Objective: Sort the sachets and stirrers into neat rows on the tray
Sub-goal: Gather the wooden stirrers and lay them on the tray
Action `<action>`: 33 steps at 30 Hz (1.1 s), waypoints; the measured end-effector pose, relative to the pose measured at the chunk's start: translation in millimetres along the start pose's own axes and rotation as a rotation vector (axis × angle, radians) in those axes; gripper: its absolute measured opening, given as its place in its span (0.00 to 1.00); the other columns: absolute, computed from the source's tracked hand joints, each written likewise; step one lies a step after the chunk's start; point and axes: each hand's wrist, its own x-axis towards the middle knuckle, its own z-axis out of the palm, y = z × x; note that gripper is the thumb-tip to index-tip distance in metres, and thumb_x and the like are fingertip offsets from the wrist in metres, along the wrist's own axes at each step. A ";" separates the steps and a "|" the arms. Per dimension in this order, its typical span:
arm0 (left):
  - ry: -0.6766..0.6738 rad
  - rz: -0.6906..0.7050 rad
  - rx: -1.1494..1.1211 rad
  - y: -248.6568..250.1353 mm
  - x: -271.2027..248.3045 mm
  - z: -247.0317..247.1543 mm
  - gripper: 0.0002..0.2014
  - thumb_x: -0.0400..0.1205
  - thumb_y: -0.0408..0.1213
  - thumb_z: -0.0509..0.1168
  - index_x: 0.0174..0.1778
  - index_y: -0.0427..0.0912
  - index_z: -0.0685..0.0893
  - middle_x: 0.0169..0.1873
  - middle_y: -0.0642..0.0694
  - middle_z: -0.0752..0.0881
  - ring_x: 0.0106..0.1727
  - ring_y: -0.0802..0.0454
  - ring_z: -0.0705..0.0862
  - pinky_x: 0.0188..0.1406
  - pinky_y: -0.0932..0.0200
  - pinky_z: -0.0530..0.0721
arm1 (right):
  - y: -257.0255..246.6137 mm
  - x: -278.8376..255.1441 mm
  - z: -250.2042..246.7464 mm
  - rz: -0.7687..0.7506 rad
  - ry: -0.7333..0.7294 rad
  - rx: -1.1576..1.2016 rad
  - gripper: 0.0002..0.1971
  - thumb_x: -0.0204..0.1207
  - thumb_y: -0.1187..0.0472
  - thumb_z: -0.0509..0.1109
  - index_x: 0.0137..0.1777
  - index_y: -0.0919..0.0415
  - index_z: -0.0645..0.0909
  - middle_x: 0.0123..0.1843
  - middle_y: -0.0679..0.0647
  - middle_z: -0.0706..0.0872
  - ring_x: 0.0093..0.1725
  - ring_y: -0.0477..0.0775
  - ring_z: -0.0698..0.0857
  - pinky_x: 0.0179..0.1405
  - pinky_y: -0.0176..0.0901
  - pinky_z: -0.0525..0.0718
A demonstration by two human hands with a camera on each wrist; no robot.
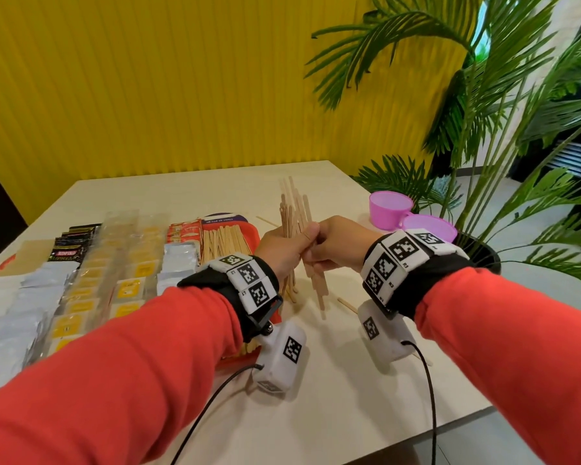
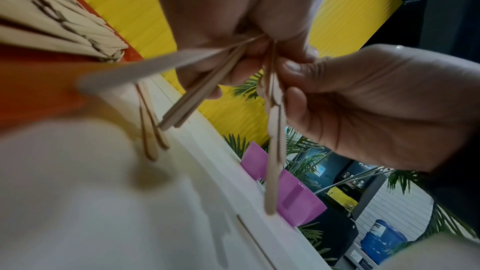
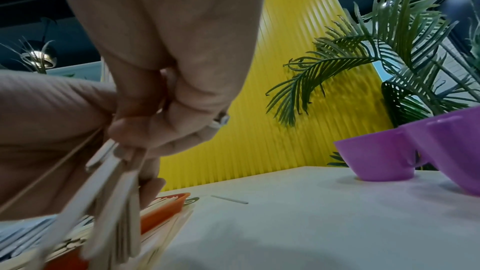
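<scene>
My left hand (image 1: 296, 243) and right hand (image 1: 326, 253) meet just right of the red tray (image 1: 254, 234), both gripping an upright bundle of wooden stirrers (image 1: 294, 209) whose lower ends fan out toward the table. In the left wrist view the left hand (image 2: 233, 52) holds one clump of stirrers (image 2: 197, 98) while the right hand (image 2: 293, 81) pinches another clump. The right hand (image 3: 145, 134) wraps the stirrers (image 3: 111, 182) in the right wrist view. On the tray lie rows of black, yellow, silver and red sachets (image 1: 128, 286) and a row of laid stirrers (image 1: 223, 243).
Two pink cups (image 1: 389, 209) stand at the table's right edge beside a potted palm (image 1: 483, 135). Loose stirrers (image 1: 348, 305) lie on the table near my right wrist, and another (image 1: 267, 221) lies behind the tray. A yellow ribbed wall runs behind.
</scene>
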 end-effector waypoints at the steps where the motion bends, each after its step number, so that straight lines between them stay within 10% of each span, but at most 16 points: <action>1: 0.000 -0.002 0.005 0.1 0.2 0.7 0.11 0.78 0.45 0.69 0.41 0.40 0.85 0.36 0.43 0.87 0.41 0.46 0.86 0.44 0.57 0.85 | 0.6 1.4 0.7 0.002 0.012 -0.007 0.11 0.74 0.76 0.68 0.33 0.62 0.80 0.31 0.56 0.82 0.31 0.50 0.81 0.50 0.45 0.85; 9: 0.035 -0.032 0.049 5.9 1.7 -2.4 0.16 0.84 0.50 0.59 0.34 0.49 0.81 0.30 0.47 0.77 0.41 0.44 0.76 0.44 0.51 0.75 | 7.1 0.0 -1.8 0.137 0.049 -0.407 0.05 0.73 0.61 0.74 0.41 0.63 0.84 0.30 0.52 0.82 0.28 0.47 0.79 0.36 0.36 0.82; 14: 0.070 -0.061 -0.062 13.2 2.3 -7.1 0.18 0.87 0.48 0.53 0.33 0.45 0.75 0.33 0.50 0.79 0.40 0.51 0.79 0.47 0.54 0.74 | 18.3 -13.1 -9.4 0.329 -0.160 -0.920 0.19 0.71 0.56 0.75 0.21 0.58 0.75 0.09 0.45 0.74 0.18 0.44 0.76 0.19 0.30 0.75; 18: 0.065 -0.038 -0.261 26.2 -1.3 -11.3 0.18 0.87 0.47 0.52 0.34 0.42 0.73 0.15 0.53 0.75 0.26 0.55 0.77 0.38 0.58 0.78 | 28.0 -18.3 0.4 0.358 -0.209 -1.099 0.07 0.66 0.59 0.76 0.29 0.56 0.85 0.21 0.47 0.78 0.31 0.51 0.80 0.33 0.37 0.79; 21: 0.096 -0.009 -0.384 37.5 -3.0 -18.5 0.18 0.86 0.49 0.53 0.33 0.43 0.71 0.14 0.55 0.67 0.20 0.57 0.66 0.32 0.61 0.75 | 21.6 -14.3 6.4 0.342 -0.270 -1.071 0.13 0.73 0.61 0.73 0.58 0.61 0.84 0.30 0.49 0.73 0.44 0.53 0.77 0.44 0.40 0.75; 27: 0.156 0.062 -0.405 52.3 -12.7 -51.0 0.20 0.86 0.53 0.51 0.32 0.45 0.70 0.14 0.55 0.63 0.16 0.58 0.62 0.25 0.62 0.69 | 29.8 2.8 10.6 0.280 -0.198 -1.164 0.14 0.61 0.53 0.75 0.21 0.57 0.76 0.16 0.46 0.79 0.31 0.53 0.85 0.41 0.45 0.88; 33: 0.226 -0.114 -0.336 46.0 -22.1 -82.9 0.18 0.84 0.54 0.53 0.35 0.45 0.70 0.19 0.53 0.62 0.18 0.58 0.63 0.19 0.64 0.69 | -26.0 4.2 14.9 0.163 -0.130 -0.557 0.09 0.78 0.65 0.62 0.39 0.64 0.82 0.35 0.54 0.83 0.28 0.47 0.77 0.29 0.32 0.75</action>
